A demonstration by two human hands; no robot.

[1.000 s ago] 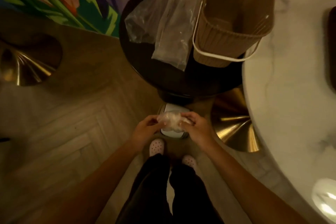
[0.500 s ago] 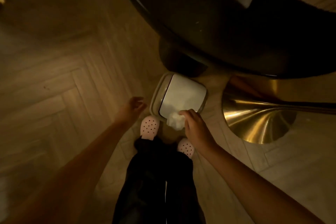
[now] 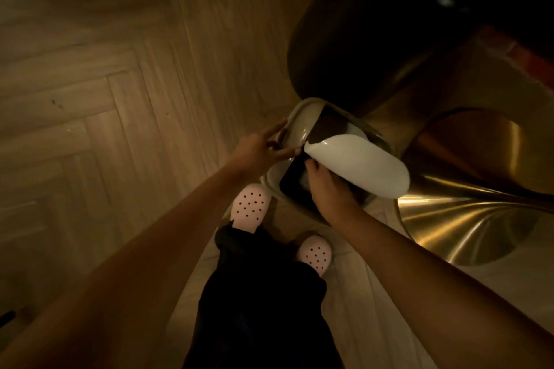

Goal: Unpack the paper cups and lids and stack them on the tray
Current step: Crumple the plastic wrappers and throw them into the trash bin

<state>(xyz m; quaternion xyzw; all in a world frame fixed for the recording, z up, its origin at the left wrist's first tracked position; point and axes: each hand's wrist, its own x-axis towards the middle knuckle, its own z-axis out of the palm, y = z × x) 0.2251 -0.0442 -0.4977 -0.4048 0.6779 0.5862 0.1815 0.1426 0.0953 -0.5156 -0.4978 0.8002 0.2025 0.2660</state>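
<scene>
No cups, lids or tray are in view. I am bent over a small grey waste bin on the floor. Its white swing lid is tipped up, showing a dark opening. My left hand grips the bin's near rim between fingers and thumb. My right hand reaches into the opening under the lid, so its fingertips are hidden. The crumpled clear plastic wrapper cannot be seen.
A shiny brass table base flares out right beside the bin. A dark round pedestal rises just behind it. My feet in pink perforated clogs stand against the bin. Herringbone wood floor spreads to the left.
The view dropped closer to the bin. My left hand moved from the air onto the bin's rim. My right hand pushed the wrapper under the lid, which tipped open, and the wrapper is out of sight.
</scene>
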